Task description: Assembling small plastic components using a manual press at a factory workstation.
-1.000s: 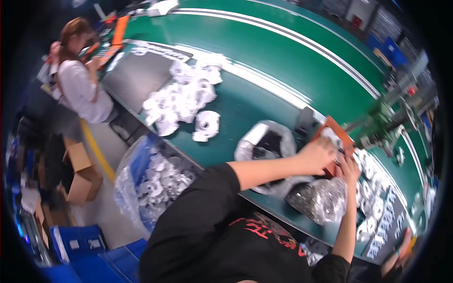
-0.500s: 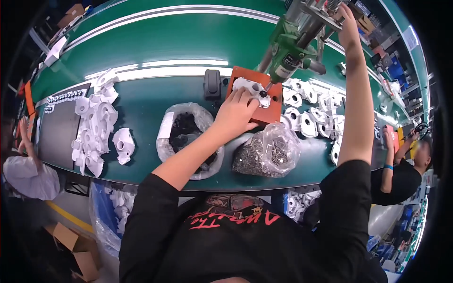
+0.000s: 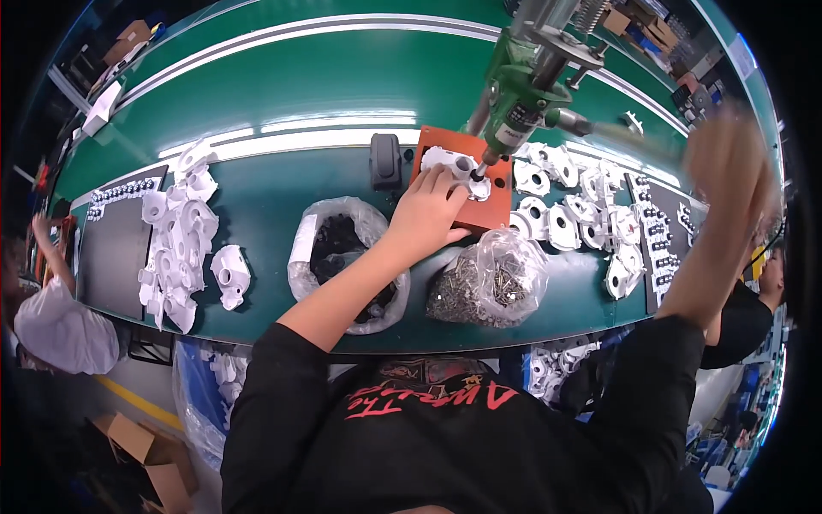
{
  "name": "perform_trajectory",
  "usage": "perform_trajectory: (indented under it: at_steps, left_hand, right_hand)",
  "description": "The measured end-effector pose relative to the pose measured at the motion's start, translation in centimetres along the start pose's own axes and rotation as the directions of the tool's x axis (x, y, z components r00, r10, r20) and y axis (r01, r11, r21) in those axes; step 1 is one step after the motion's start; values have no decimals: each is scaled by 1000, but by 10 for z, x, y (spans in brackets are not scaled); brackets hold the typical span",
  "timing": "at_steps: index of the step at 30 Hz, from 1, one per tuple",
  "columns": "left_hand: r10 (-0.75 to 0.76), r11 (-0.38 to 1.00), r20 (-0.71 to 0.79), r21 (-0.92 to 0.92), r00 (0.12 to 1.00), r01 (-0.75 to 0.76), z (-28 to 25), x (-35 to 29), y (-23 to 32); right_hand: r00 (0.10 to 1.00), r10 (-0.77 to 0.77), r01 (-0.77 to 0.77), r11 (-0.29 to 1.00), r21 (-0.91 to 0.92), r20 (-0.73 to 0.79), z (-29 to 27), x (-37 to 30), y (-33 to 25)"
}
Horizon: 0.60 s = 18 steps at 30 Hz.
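Note:
My left hand (image 3: pixel 428 206) holds a white housing (image 3: pixel 445 158) down on an orange fixture block (image 3: pixel 435 139), its fingers bent over the part's near edge. Over the block stands a green lever press (image 3: pixel 518 103), its narrow tip (image 3: pixel 485 164) down at a small black piece (image 3: pixel 477 176) on the housing. My right hand (image 3: pixel 729 158) is raised at the right, smeared by motion. A blurred press lever (image 3: pixel 638 137) runs from the press into that hand, which appears closed round its end.
A bag of black pieces (image 3: pixel 377 224) and a bag of metal screws (image 3: pixel 467 287) stand near the front edge. White housings lie in piles at left (image 3: pixel 175 248) and right (image 3: pixel 565 224). Dark trays (image 3: pixel 111 257) and a black box (image 3: pixel 385 161) flank the work. Other people sit at both sides.
My right hand has swung down and right from high beside the press, the lever with it. The press tip has come down onto the black piece. My left hand stays on the housing.

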<state>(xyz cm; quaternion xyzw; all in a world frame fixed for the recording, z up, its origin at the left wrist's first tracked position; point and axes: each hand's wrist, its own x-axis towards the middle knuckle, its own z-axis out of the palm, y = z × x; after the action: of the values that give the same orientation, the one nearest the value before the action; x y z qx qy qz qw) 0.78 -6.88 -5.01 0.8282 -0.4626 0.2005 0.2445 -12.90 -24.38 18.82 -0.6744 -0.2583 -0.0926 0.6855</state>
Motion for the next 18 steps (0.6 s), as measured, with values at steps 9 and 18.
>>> perform_trajectory:
  at_steps: [9, 18]
  left_hand:
    - [76, 996, -8, 46, 997, -76, 2, 8, 1]
    - [-86, 988, 153, -117, 984, 105, 10, 51, -37]
  right_hand:
    - [695, 565, 117, 522, -845, 445, 11, -39, 37]
    - [963, 22, 140, 812, 566, -269, -98, 90, 18]
